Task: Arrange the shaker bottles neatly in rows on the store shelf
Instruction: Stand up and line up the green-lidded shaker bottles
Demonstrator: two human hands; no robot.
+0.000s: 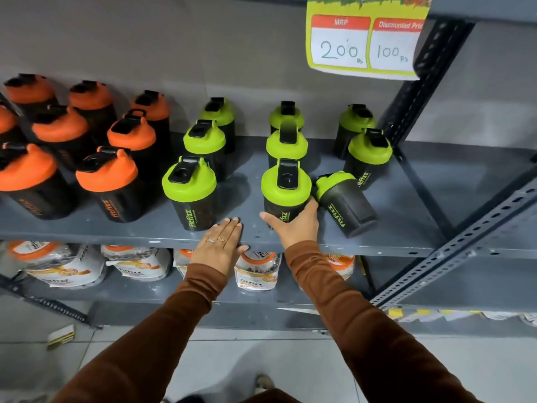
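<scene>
Black shaker bottles stand on a grey metal shelf (401, 228). Several with orange lids (106, 175) fill the left side in rows. Green-lidded ones stand in columns to the right. My right hand (293, 225) wraps around the base of the front green-lidded bottle (286, 187) in the middle column. Just right of it another green-lidded bottle (343, 202) leans tilted, its lid touching the held one. My left hand (222, 245) lies flat, fingers apart, on the shelf's front edge beside the front bottle (190, 193) of the left green column.
A yellow price sign (366, 39) hangs above at the right. Slotted steel uprights (453, 251) frame the right side. The shelf below holds several white and orange pouches (252, 271). A small box (61, 335) lies on the tiled floor.
</scene>
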